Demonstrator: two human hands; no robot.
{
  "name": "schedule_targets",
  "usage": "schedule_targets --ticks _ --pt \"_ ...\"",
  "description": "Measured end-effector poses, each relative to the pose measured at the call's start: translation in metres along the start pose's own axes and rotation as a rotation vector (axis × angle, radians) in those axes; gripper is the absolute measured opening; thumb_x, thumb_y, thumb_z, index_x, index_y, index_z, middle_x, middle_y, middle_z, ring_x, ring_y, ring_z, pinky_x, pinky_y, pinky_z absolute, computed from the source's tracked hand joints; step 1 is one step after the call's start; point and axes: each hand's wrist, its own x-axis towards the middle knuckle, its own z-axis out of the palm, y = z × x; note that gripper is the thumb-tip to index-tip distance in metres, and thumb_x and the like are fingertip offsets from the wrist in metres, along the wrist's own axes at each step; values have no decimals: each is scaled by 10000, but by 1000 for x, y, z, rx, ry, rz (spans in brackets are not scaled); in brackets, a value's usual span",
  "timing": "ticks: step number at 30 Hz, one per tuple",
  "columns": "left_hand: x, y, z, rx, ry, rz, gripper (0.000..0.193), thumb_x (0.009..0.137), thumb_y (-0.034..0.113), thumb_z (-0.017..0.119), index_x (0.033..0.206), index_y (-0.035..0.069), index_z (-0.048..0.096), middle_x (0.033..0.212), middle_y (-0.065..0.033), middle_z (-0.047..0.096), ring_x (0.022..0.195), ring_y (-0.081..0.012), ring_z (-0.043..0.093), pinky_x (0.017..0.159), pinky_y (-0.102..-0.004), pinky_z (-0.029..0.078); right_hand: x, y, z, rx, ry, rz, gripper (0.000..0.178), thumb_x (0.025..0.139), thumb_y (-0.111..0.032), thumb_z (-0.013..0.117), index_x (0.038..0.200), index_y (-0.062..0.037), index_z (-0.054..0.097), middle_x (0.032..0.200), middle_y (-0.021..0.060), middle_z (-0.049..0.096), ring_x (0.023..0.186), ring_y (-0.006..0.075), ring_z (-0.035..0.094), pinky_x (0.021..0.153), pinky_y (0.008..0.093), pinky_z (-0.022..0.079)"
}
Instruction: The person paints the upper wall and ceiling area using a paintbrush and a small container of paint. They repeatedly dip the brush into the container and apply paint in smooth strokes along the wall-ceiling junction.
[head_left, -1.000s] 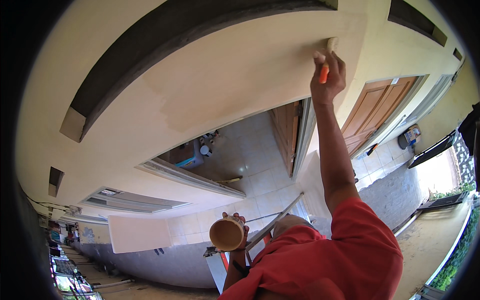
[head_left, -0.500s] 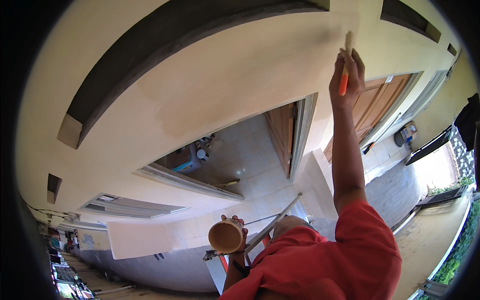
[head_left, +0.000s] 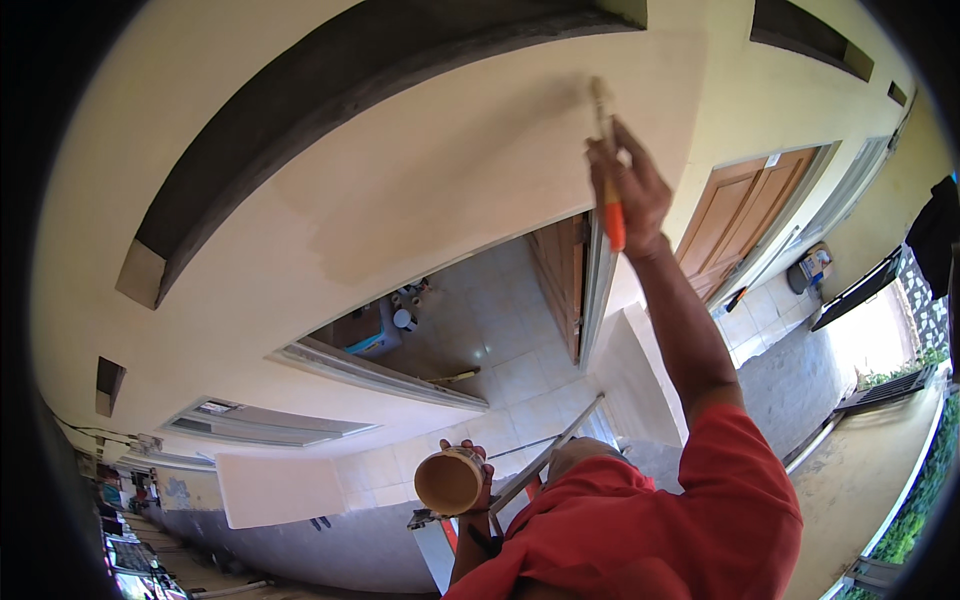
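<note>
My right hand is raised to the upper wall, its fingers closed round a paintbrush with an orange handle end. The pale bristles point up against the wall, where a peach-toned painted area is darker than the cream around it; whether they touch cannot be made out. Lower down, before my chest, my left hand grips a round paint pot from behind and the side. Its open mouth faces up and shows a tan inside.
A dark recessed band curves above the painted area. Below lies a doorway with a wooden door opening onto a tiled floor. Metal rails, seemingly a ladder, stand beside me. Another wooden door is at right.
My right hand has swept the brush leftward and slightly down along the wall. My left hand keeps the pot in nearly the same place.
</note>
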Motion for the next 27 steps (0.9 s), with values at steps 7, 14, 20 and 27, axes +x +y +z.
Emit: schedule_targets --ticks 7,14,20,27 --pt "5 -3 0 -13 -29 -28 687 1014 486 699 1620 232 498 1556 -203 469 1473 -392 433 1087 -660 523 46 108 10 -380 128 259 220 956 -198 813 1173 -179 790 1287 175 738 956 342 790 780 401 652" --pt "0 -1 5 7 -24 2 668 1025 488 682 1613 229 499 1546 -202 473 1468 -399 437 1087 -658 523 20 8 -2 146 -106 40 253 940 -71 838 1187 -110 801 1277 205 750 1086 283 799 885 369 664" --pt "6 -4 1 -30 -30 -20 675 1007 480 706 1606 247 497 1544 -194 475 1472 -391 434 1104 -649 509 62 128 0 -282 223 285 196 970 -214 804 1164 -191 788 1261 145 754 958 356 786 777 399 646" --pt "0 -3 -2 -18 -64 -11 804 932 460 807 1631 245 474 1563 -191 450 1482 -385 423 1122 -651 495 49 49 -3 -6 34 80 202 918 -142 862 1111 -140 801 1239 167 758 962 311 803 804 378 653"
